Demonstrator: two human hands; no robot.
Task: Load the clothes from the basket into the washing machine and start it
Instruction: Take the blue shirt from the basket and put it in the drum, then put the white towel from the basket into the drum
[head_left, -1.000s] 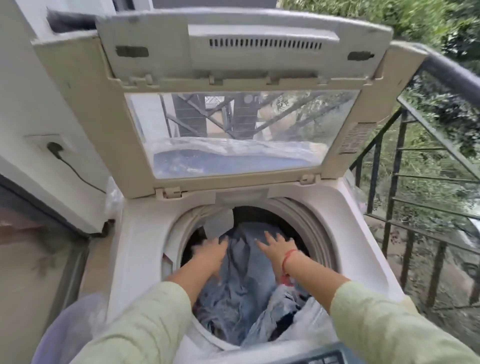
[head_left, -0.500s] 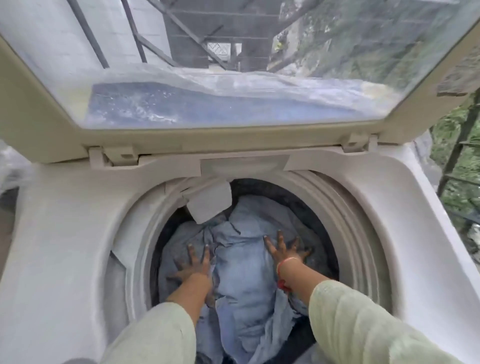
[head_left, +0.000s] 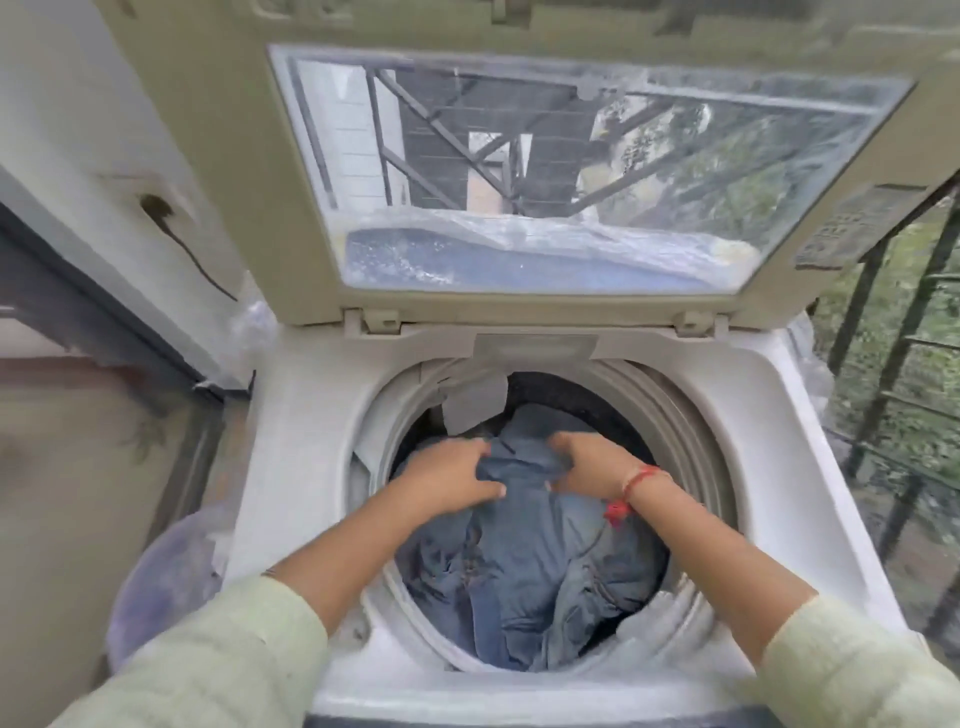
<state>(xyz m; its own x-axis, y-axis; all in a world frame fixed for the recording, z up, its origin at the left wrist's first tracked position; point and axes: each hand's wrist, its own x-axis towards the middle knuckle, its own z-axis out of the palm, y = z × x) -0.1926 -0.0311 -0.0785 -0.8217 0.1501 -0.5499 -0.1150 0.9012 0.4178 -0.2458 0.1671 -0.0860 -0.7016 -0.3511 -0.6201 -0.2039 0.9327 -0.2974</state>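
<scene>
The top-loading washing machine (head_left: 291, 441) stands with its lid (head_left: 519, 171) raised, and its drum holds a heap of blue-grey clothes (head_left: 540, 566). Both my hands are inside the drum opening, on the far part of the heap. My left hand (head_left: 447, 478) has its fingers curled into a fold of the blue-grey cloth. A hand's width to the right, my right hand (head_left: 592, 467), with a red thread at the wrist, also grips the fabric with bent fingers. A white flap (head_left: 475, 400) hangs at the drum's back rim.
A lavender basket (head_left: 166, 571) wrapped in plastic sits on the floor left of the machine. A wall socket with a dark cable (head_left: 171, 228) is on the left wall. A dark metal railing (head_left: 893, 364) runs along the right, with greenery beyond.
My hands lay flat with spread fingers on the clothes; now the fingers of both are curled into the fabric, closer together. The view has pulled back from the drum.
</scene>
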